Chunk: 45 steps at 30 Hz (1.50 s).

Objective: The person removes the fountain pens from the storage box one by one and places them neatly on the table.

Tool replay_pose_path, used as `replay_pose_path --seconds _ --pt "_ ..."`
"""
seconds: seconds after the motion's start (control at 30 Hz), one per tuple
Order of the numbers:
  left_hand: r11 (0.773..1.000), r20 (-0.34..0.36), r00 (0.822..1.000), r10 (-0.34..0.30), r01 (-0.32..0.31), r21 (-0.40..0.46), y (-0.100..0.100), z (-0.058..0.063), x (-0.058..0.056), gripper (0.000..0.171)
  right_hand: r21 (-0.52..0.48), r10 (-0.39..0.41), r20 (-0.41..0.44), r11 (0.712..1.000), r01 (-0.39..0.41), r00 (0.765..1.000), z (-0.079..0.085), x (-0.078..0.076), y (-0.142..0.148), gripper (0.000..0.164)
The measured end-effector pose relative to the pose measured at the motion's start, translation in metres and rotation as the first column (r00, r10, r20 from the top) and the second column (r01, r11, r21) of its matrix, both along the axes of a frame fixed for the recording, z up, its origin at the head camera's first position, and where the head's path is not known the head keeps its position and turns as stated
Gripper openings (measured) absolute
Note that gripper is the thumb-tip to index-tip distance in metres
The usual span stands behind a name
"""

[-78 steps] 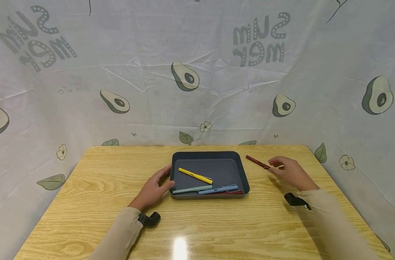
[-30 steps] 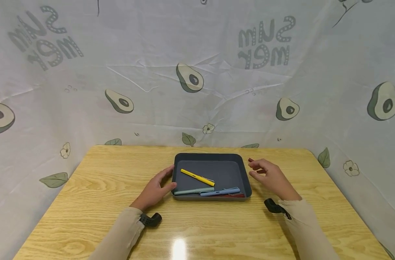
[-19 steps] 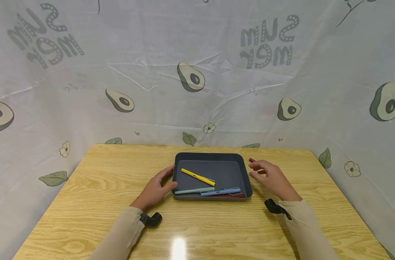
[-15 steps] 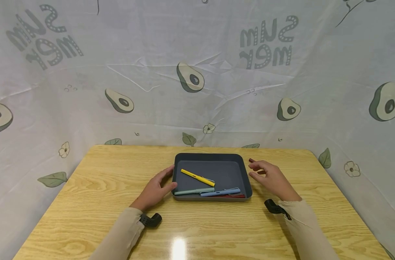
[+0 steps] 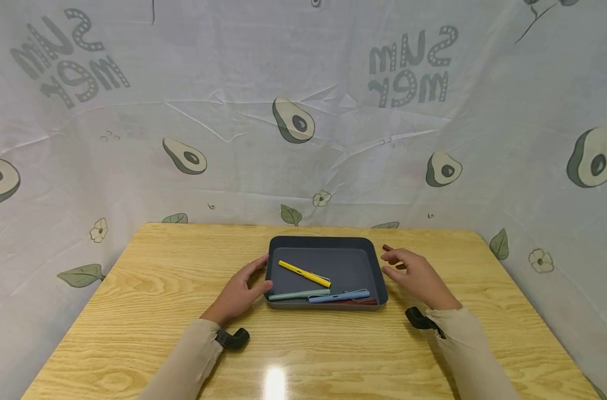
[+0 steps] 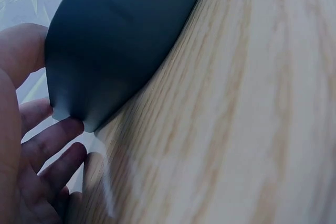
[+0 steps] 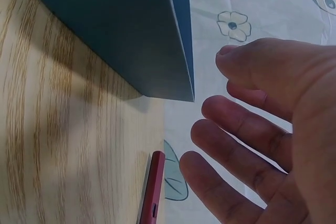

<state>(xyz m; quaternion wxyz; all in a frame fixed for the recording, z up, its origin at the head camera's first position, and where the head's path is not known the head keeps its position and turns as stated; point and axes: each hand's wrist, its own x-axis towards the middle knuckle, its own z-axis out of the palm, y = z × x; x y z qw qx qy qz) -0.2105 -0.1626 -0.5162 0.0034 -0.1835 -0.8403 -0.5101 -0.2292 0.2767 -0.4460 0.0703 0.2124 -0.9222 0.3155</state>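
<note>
A dark grey tray [image 5: 350, 261] sits on the table with a yellow pen [image 5: 305, 273], a green pen [image 5: 299, 294], a blue pen [image 5: 339, 296] and a dark red pen [image 5: 365, 301] in it. My left hand [image 5: 240, 291] touches the tray's left side, fingertips on the outer wall and thumb at the rim. Just off the tray's right side, my right hand [image 5: 420, 280] is held with loosely bent fingers and nothing between them. Another red pen [image 7: 152, 187] lies on the table, mostly hidden behind that hand in the head view.
The wooden table [image 5: 303, 350] ends at a back edge against a white curtain [image 5: 243, 66] printed with avocados. The curtain also rises along both sides. A black band [image 5: 233, 338] is on the left wrist and another black band [image 5: 423, 321] on the right.
My right hand has moved left from the red pen's near end towards the tray, then stayed almost still. That pen lies where it was. My left hand has stayed at the tray.
</note>
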Motion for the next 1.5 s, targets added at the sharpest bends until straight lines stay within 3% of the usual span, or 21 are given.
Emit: replay_pose_path --seconds 0.47,0.73,0.93,1.23,1.5 --pt "1.000 0.014 1.000 0.002 -0.002 0.011 0.008 0.000 0.002 0.070 0.004 -0.002 -0.015 1.000 0.002 1.000 0.001 0.005 0.004 0.029" --pt "1.000 0.037 0.999 0.012 -0.012 0.003 0.010 0.005 0.006 0.071 0.005 0.003 -0.001 1.000 -0.003 1.000 0.017 0.005 -0.006 0.031" --pt "1.000 0.014 1.000 0.003 -0.003 -0.005 0.011 0.007 0.004 0.071 0.011 -0.004 0.008 1.000 0.004 1.000 0.025 0.002 -0.017 0.028" --pt "0.999 0.028 0.999 0.033 -0.033 -0.018 0.006 0.004 0.006 0.071 0.090 -0.003 0.015 0.996 0.002 1.000 0.028 -0.005 -0.040 0.026" --pt "1.000 0.028 0.999 0.028 -0.027 -0.011 0.001 0.002 0.003 0.071 0.188 0.030 0.060 0.981 -0.041 0.998 0.031 -0.009 -0.064 0.036"
